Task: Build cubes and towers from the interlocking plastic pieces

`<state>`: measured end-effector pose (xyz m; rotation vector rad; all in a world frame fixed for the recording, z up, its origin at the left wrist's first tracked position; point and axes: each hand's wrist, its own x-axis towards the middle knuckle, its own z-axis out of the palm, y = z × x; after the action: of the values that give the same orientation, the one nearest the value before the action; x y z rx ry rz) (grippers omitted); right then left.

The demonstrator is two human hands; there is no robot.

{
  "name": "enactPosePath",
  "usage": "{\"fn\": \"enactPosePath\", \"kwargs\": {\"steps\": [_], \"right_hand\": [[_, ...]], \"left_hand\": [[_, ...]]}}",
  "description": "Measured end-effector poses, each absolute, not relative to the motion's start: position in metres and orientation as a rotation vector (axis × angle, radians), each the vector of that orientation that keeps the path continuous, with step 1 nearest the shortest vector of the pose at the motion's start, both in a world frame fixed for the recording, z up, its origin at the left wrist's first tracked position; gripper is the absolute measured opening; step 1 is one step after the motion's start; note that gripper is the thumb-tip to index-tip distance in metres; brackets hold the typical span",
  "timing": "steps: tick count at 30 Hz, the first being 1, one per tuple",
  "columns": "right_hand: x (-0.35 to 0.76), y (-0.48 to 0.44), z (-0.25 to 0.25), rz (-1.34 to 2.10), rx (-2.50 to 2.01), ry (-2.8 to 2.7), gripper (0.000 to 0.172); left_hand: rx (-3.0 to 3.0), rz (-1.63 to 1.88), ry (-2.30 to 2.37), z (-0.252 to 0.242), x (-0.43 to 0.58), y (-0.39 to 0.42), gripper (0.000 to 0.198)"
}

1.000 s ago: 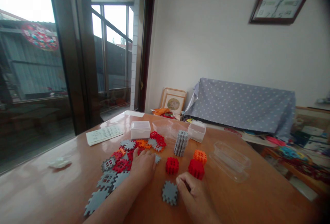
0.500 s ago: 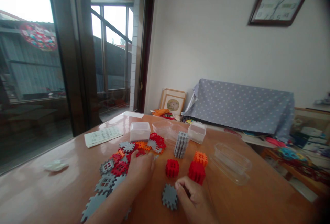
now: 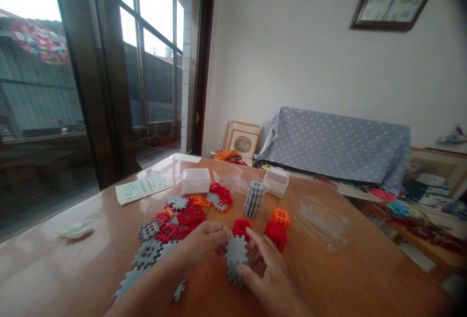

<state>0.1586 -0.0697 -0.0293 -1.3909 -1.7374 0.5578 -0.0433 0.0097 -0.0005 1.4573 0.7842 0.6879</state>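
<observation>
My left hand (image 3: 210, 238) pinches the left edge of a grey toothed building tile (image 3: 236, 248). Just below it is another grey piece (image 3: 235, 276), partly overlapped by the tile. My right hand (image 3: 265, 264) curls around the right side of these grey pieces, thumb against the lower one and index finger by the upper tile's corner. Directly behind stands a small red stack of tiles (image 3: 241, 227). To the right are a taller red stack (image 3: 276, 235) and an orange stack (image 3: 280, 217); a tall grey stack (image 3: 253, 199) rises farther back.
Loose red tiles (image 3: 191, 216) and grey tiles (image 3: 146, 253) spread across the left of the wooden table (image 3: 328, 278). Lidded plastic boxes (image 3: 196, 182), a clear tray (image 3: 323, 224), paper sheets (image 3: 143, 188) and a crumpled white wrapper (image 3: 75, 230) lie around them.
My left hand has come from the loose pile to the right, bringing a grey tile over the grey piece on the table. My right hand has opened its fingers wider around the grey pieces.
</observation>
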Motion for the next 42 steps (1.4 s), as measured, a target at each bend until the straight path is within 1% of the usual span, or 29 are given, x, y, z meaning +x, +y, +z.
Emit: {"fn": "enactPosePath", "kwargs": {"steps": [3, 6, 8, 12, 16, 18, 23, 29, 33, 35, 36, 40, 42], "right_hand": [[0.16, -0.071, -0.023, 0.536, -1.406, -1.791, 0.061], [0.165, -0.069, -0.023, 0.542, -1.454, -1.781, 0.054], [0.169, -0.067, -0.024, 0.538, -1.505, -1.769, 0.05], [0.174, -0.065, -0.023, 0.515, -1.598, -1.791, 0.043], [0.17, -0.07, -0.02, 0.504, -1.644, -1.878, 0.033], [0.168, -0.071, -0.02, 0.491, -1.674, -1.926, 0.031], [0.17, -0.071, -0.025, 0.505, -1.707, -1.965, 0.034], [0.177, -0.073, -0.031, 0.519, -1.681, -1.976, 0.035], [0.177, -0.074, -0.028, 0.528, -1.701, -1.984, 0.027], [0.176, -0.074, -0.026, 0.536, -1.713, -1.988, 0.027], [0.176, -0.074, -0.025, 0.538, -1.715, -1.99, 0.03], [0.177, -0.075, -0.023, 0.544, -1.69, -2.002, 0.05], [0.176, -0.075, -0.023, 0.546, -1.683, -2.008, 0.048]], "left_hand": [[1.42, 0.665, 0.735, -0.002, -0.041, 0.008, 0.029], [1.418, 0.654, 0.731, -0.003, -0.039, 0.008, 0.035], [1.446, 0.655, 0.774, -0.002, -0.038, 0.008, 0.039], [1.495, 0.67, 0.916, -0.002, -0.036, 0.006, 0.039], [1.605, 0.634, 0.93, -0.004, -0.033, 0.003, 0.045], [1.673, 0.607, 0.932, -0.005, -0.032, 0.002, 0.047], [1.762, 0.533, 0.958, -0.004, -0.032, -0.001, 0.045], [1.676, 0.469, 1.004, -0.012, -0.03, -0.001, 0.033], [1.633, 0.424, 1.054, -0.012, -0.029, -0.002, 0.032], [1.627, 0.409, 1.056, -0.01, -0.029, -0.003, 0.032], [1.625, 0.404, 1.052, -0.009, -0.029, -0.003, 0.032], [1.687, 0.44, 0.992, -0.013, -0.033, 0.0, 0.03], [1.743, 0.456, 0.945, -0.016, -0.035, 0.001, 0.029]]}}
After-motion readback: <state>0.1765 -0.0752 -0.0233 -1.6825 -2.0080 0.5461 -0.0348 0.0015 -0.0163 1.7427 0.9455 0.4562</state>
